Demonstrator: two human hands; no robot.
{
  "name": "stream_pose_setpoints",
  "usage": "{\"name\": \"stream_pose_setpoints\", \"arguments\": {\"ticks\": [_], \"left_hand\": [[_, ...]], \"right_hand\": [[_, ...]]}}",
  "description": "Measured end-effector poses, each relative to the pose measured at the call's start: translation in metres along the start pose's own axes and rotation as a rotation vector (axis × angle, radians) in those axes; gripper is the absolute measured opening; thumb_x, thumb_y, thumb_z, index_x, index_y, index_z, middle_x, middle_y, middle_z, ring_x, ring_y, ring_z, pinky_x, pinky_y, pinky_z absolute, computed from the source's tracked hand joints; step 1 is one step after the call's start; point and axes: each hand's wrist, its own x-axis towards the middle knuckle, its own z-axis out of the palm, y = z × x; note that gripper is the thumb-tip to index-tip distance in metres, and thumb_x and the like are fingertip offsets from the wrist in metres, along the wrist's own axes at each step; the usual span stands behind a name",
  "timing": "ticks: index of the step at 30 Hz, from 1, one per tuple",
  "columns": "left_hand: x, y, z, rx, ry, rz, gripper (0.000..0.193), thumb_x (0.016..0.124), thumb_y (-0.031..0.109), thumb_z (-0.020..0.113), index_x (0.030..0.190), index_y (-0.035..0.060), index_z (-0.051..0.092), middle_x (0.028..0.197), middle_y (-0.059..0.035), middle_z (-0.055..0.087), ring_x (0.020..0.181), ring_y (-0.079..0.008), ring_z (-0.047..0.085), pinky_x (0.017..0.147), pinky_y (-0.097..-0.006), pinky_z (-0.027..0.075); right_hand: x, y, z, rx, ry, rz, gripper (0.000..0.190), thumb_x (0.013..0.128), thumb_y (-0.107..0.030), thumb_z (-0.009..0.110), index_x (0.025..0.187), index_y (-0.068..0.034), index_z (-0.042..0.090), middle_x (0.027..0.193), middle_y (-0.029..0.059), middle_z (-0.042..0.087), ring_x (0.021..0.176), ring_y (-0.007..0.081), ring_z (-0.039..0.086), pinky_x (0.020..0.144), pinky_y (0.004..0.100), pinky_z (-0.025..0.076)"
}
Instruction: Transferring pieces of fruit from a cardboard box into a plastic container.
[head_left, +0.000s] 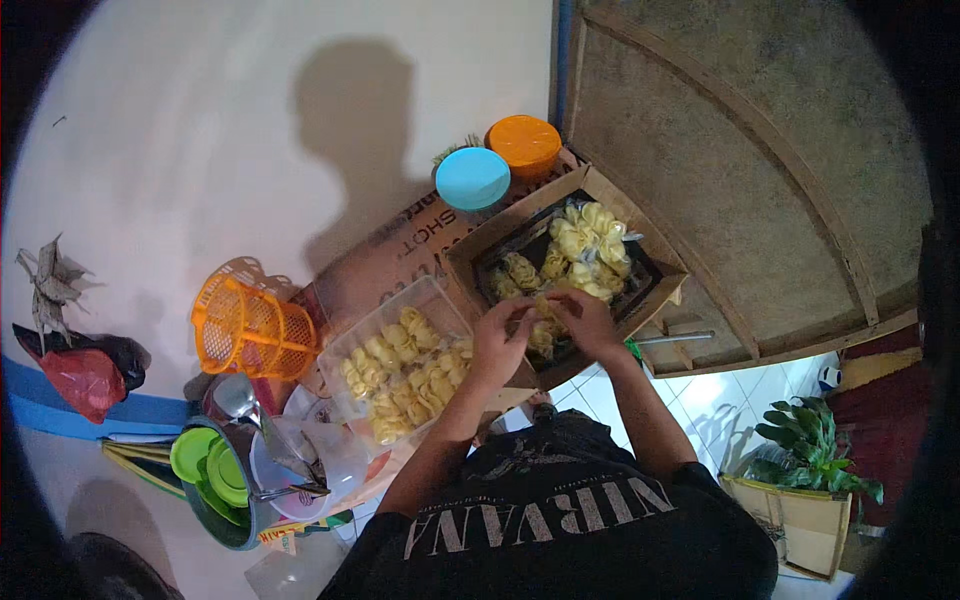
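Note:
My left hand and my right hand meet over the near side of a cardboard box. Their fingertips pinch the upper part of a small clear plastic bag of yellowish snacks; the fingers partly hide it. Inside the box lie several filled bags, among them pale yellow bagged chips and darker bagged snacks. To the left of my left hand, a clear plastic container holds rows of pale yellow bagged chips.
Behind the box stand a light blue round tub and an orange round container. Orange baskets and a grey basin with green plates are at left. A wooden panel rises at right.

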Motion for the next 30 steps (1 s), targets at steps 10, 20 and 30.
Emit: {"name": "stream_pose_setpoints", "arguments": {"ticks": [10,20,30], "left_hand": [[0.069,-0.092,0.106,-0.003,-0.361,-0.379,0.047,0.100,0.030,0.063,0.135,0.0002,0.052,0.115,-0.0143,0.068,0.095,-0.0205,0.066,0.080,-0.0352,0.053],[0.081,-0.141,0.154,-0.018,-0.213,-0.443,0.047,0.094,0.021,0.065,0.135,0.0011,0.053,0.116,-0.0228,0.069,0.109,-0.0356,0.067,0.093,-0.0434,0.052],[0.066,-0.080,0.116,-0.129,-0.093,-0.212,0.055,0.093,0.005,0.066,0.145,0.0048,0.047,0.125,-0.0135,0.064,0.106,-0.0222,0.066,0.086,-0.0357,0.056]], "right_hand": [[0.054,0.099,-0.077,-0.341,0.259,0.153,0.041,0.094,-0.026,0.067,0.128,-0.003,0.063,0.117,0.0191,0.070,0.109,0.0319,0.069,0.093,0.0422,0.053],[0.073,0.134,-0.074,-0.482,0.154,0.142,0.046,0.088,-0.018,0.066,0.130,-0.001,0.058,0.119,0.0252,0.066,0.112,0.0426,0.063,0.098,0.0492,0.050],[0.068,0.111,-0.066,0.029,0.087,0.227,0.053,0.097,-0.019,0.065,0.145,-0.004,0.048,0.122,0.0160,0.065,0.108,0.0254,0.063,0.094,0.0393,0.050]]}}
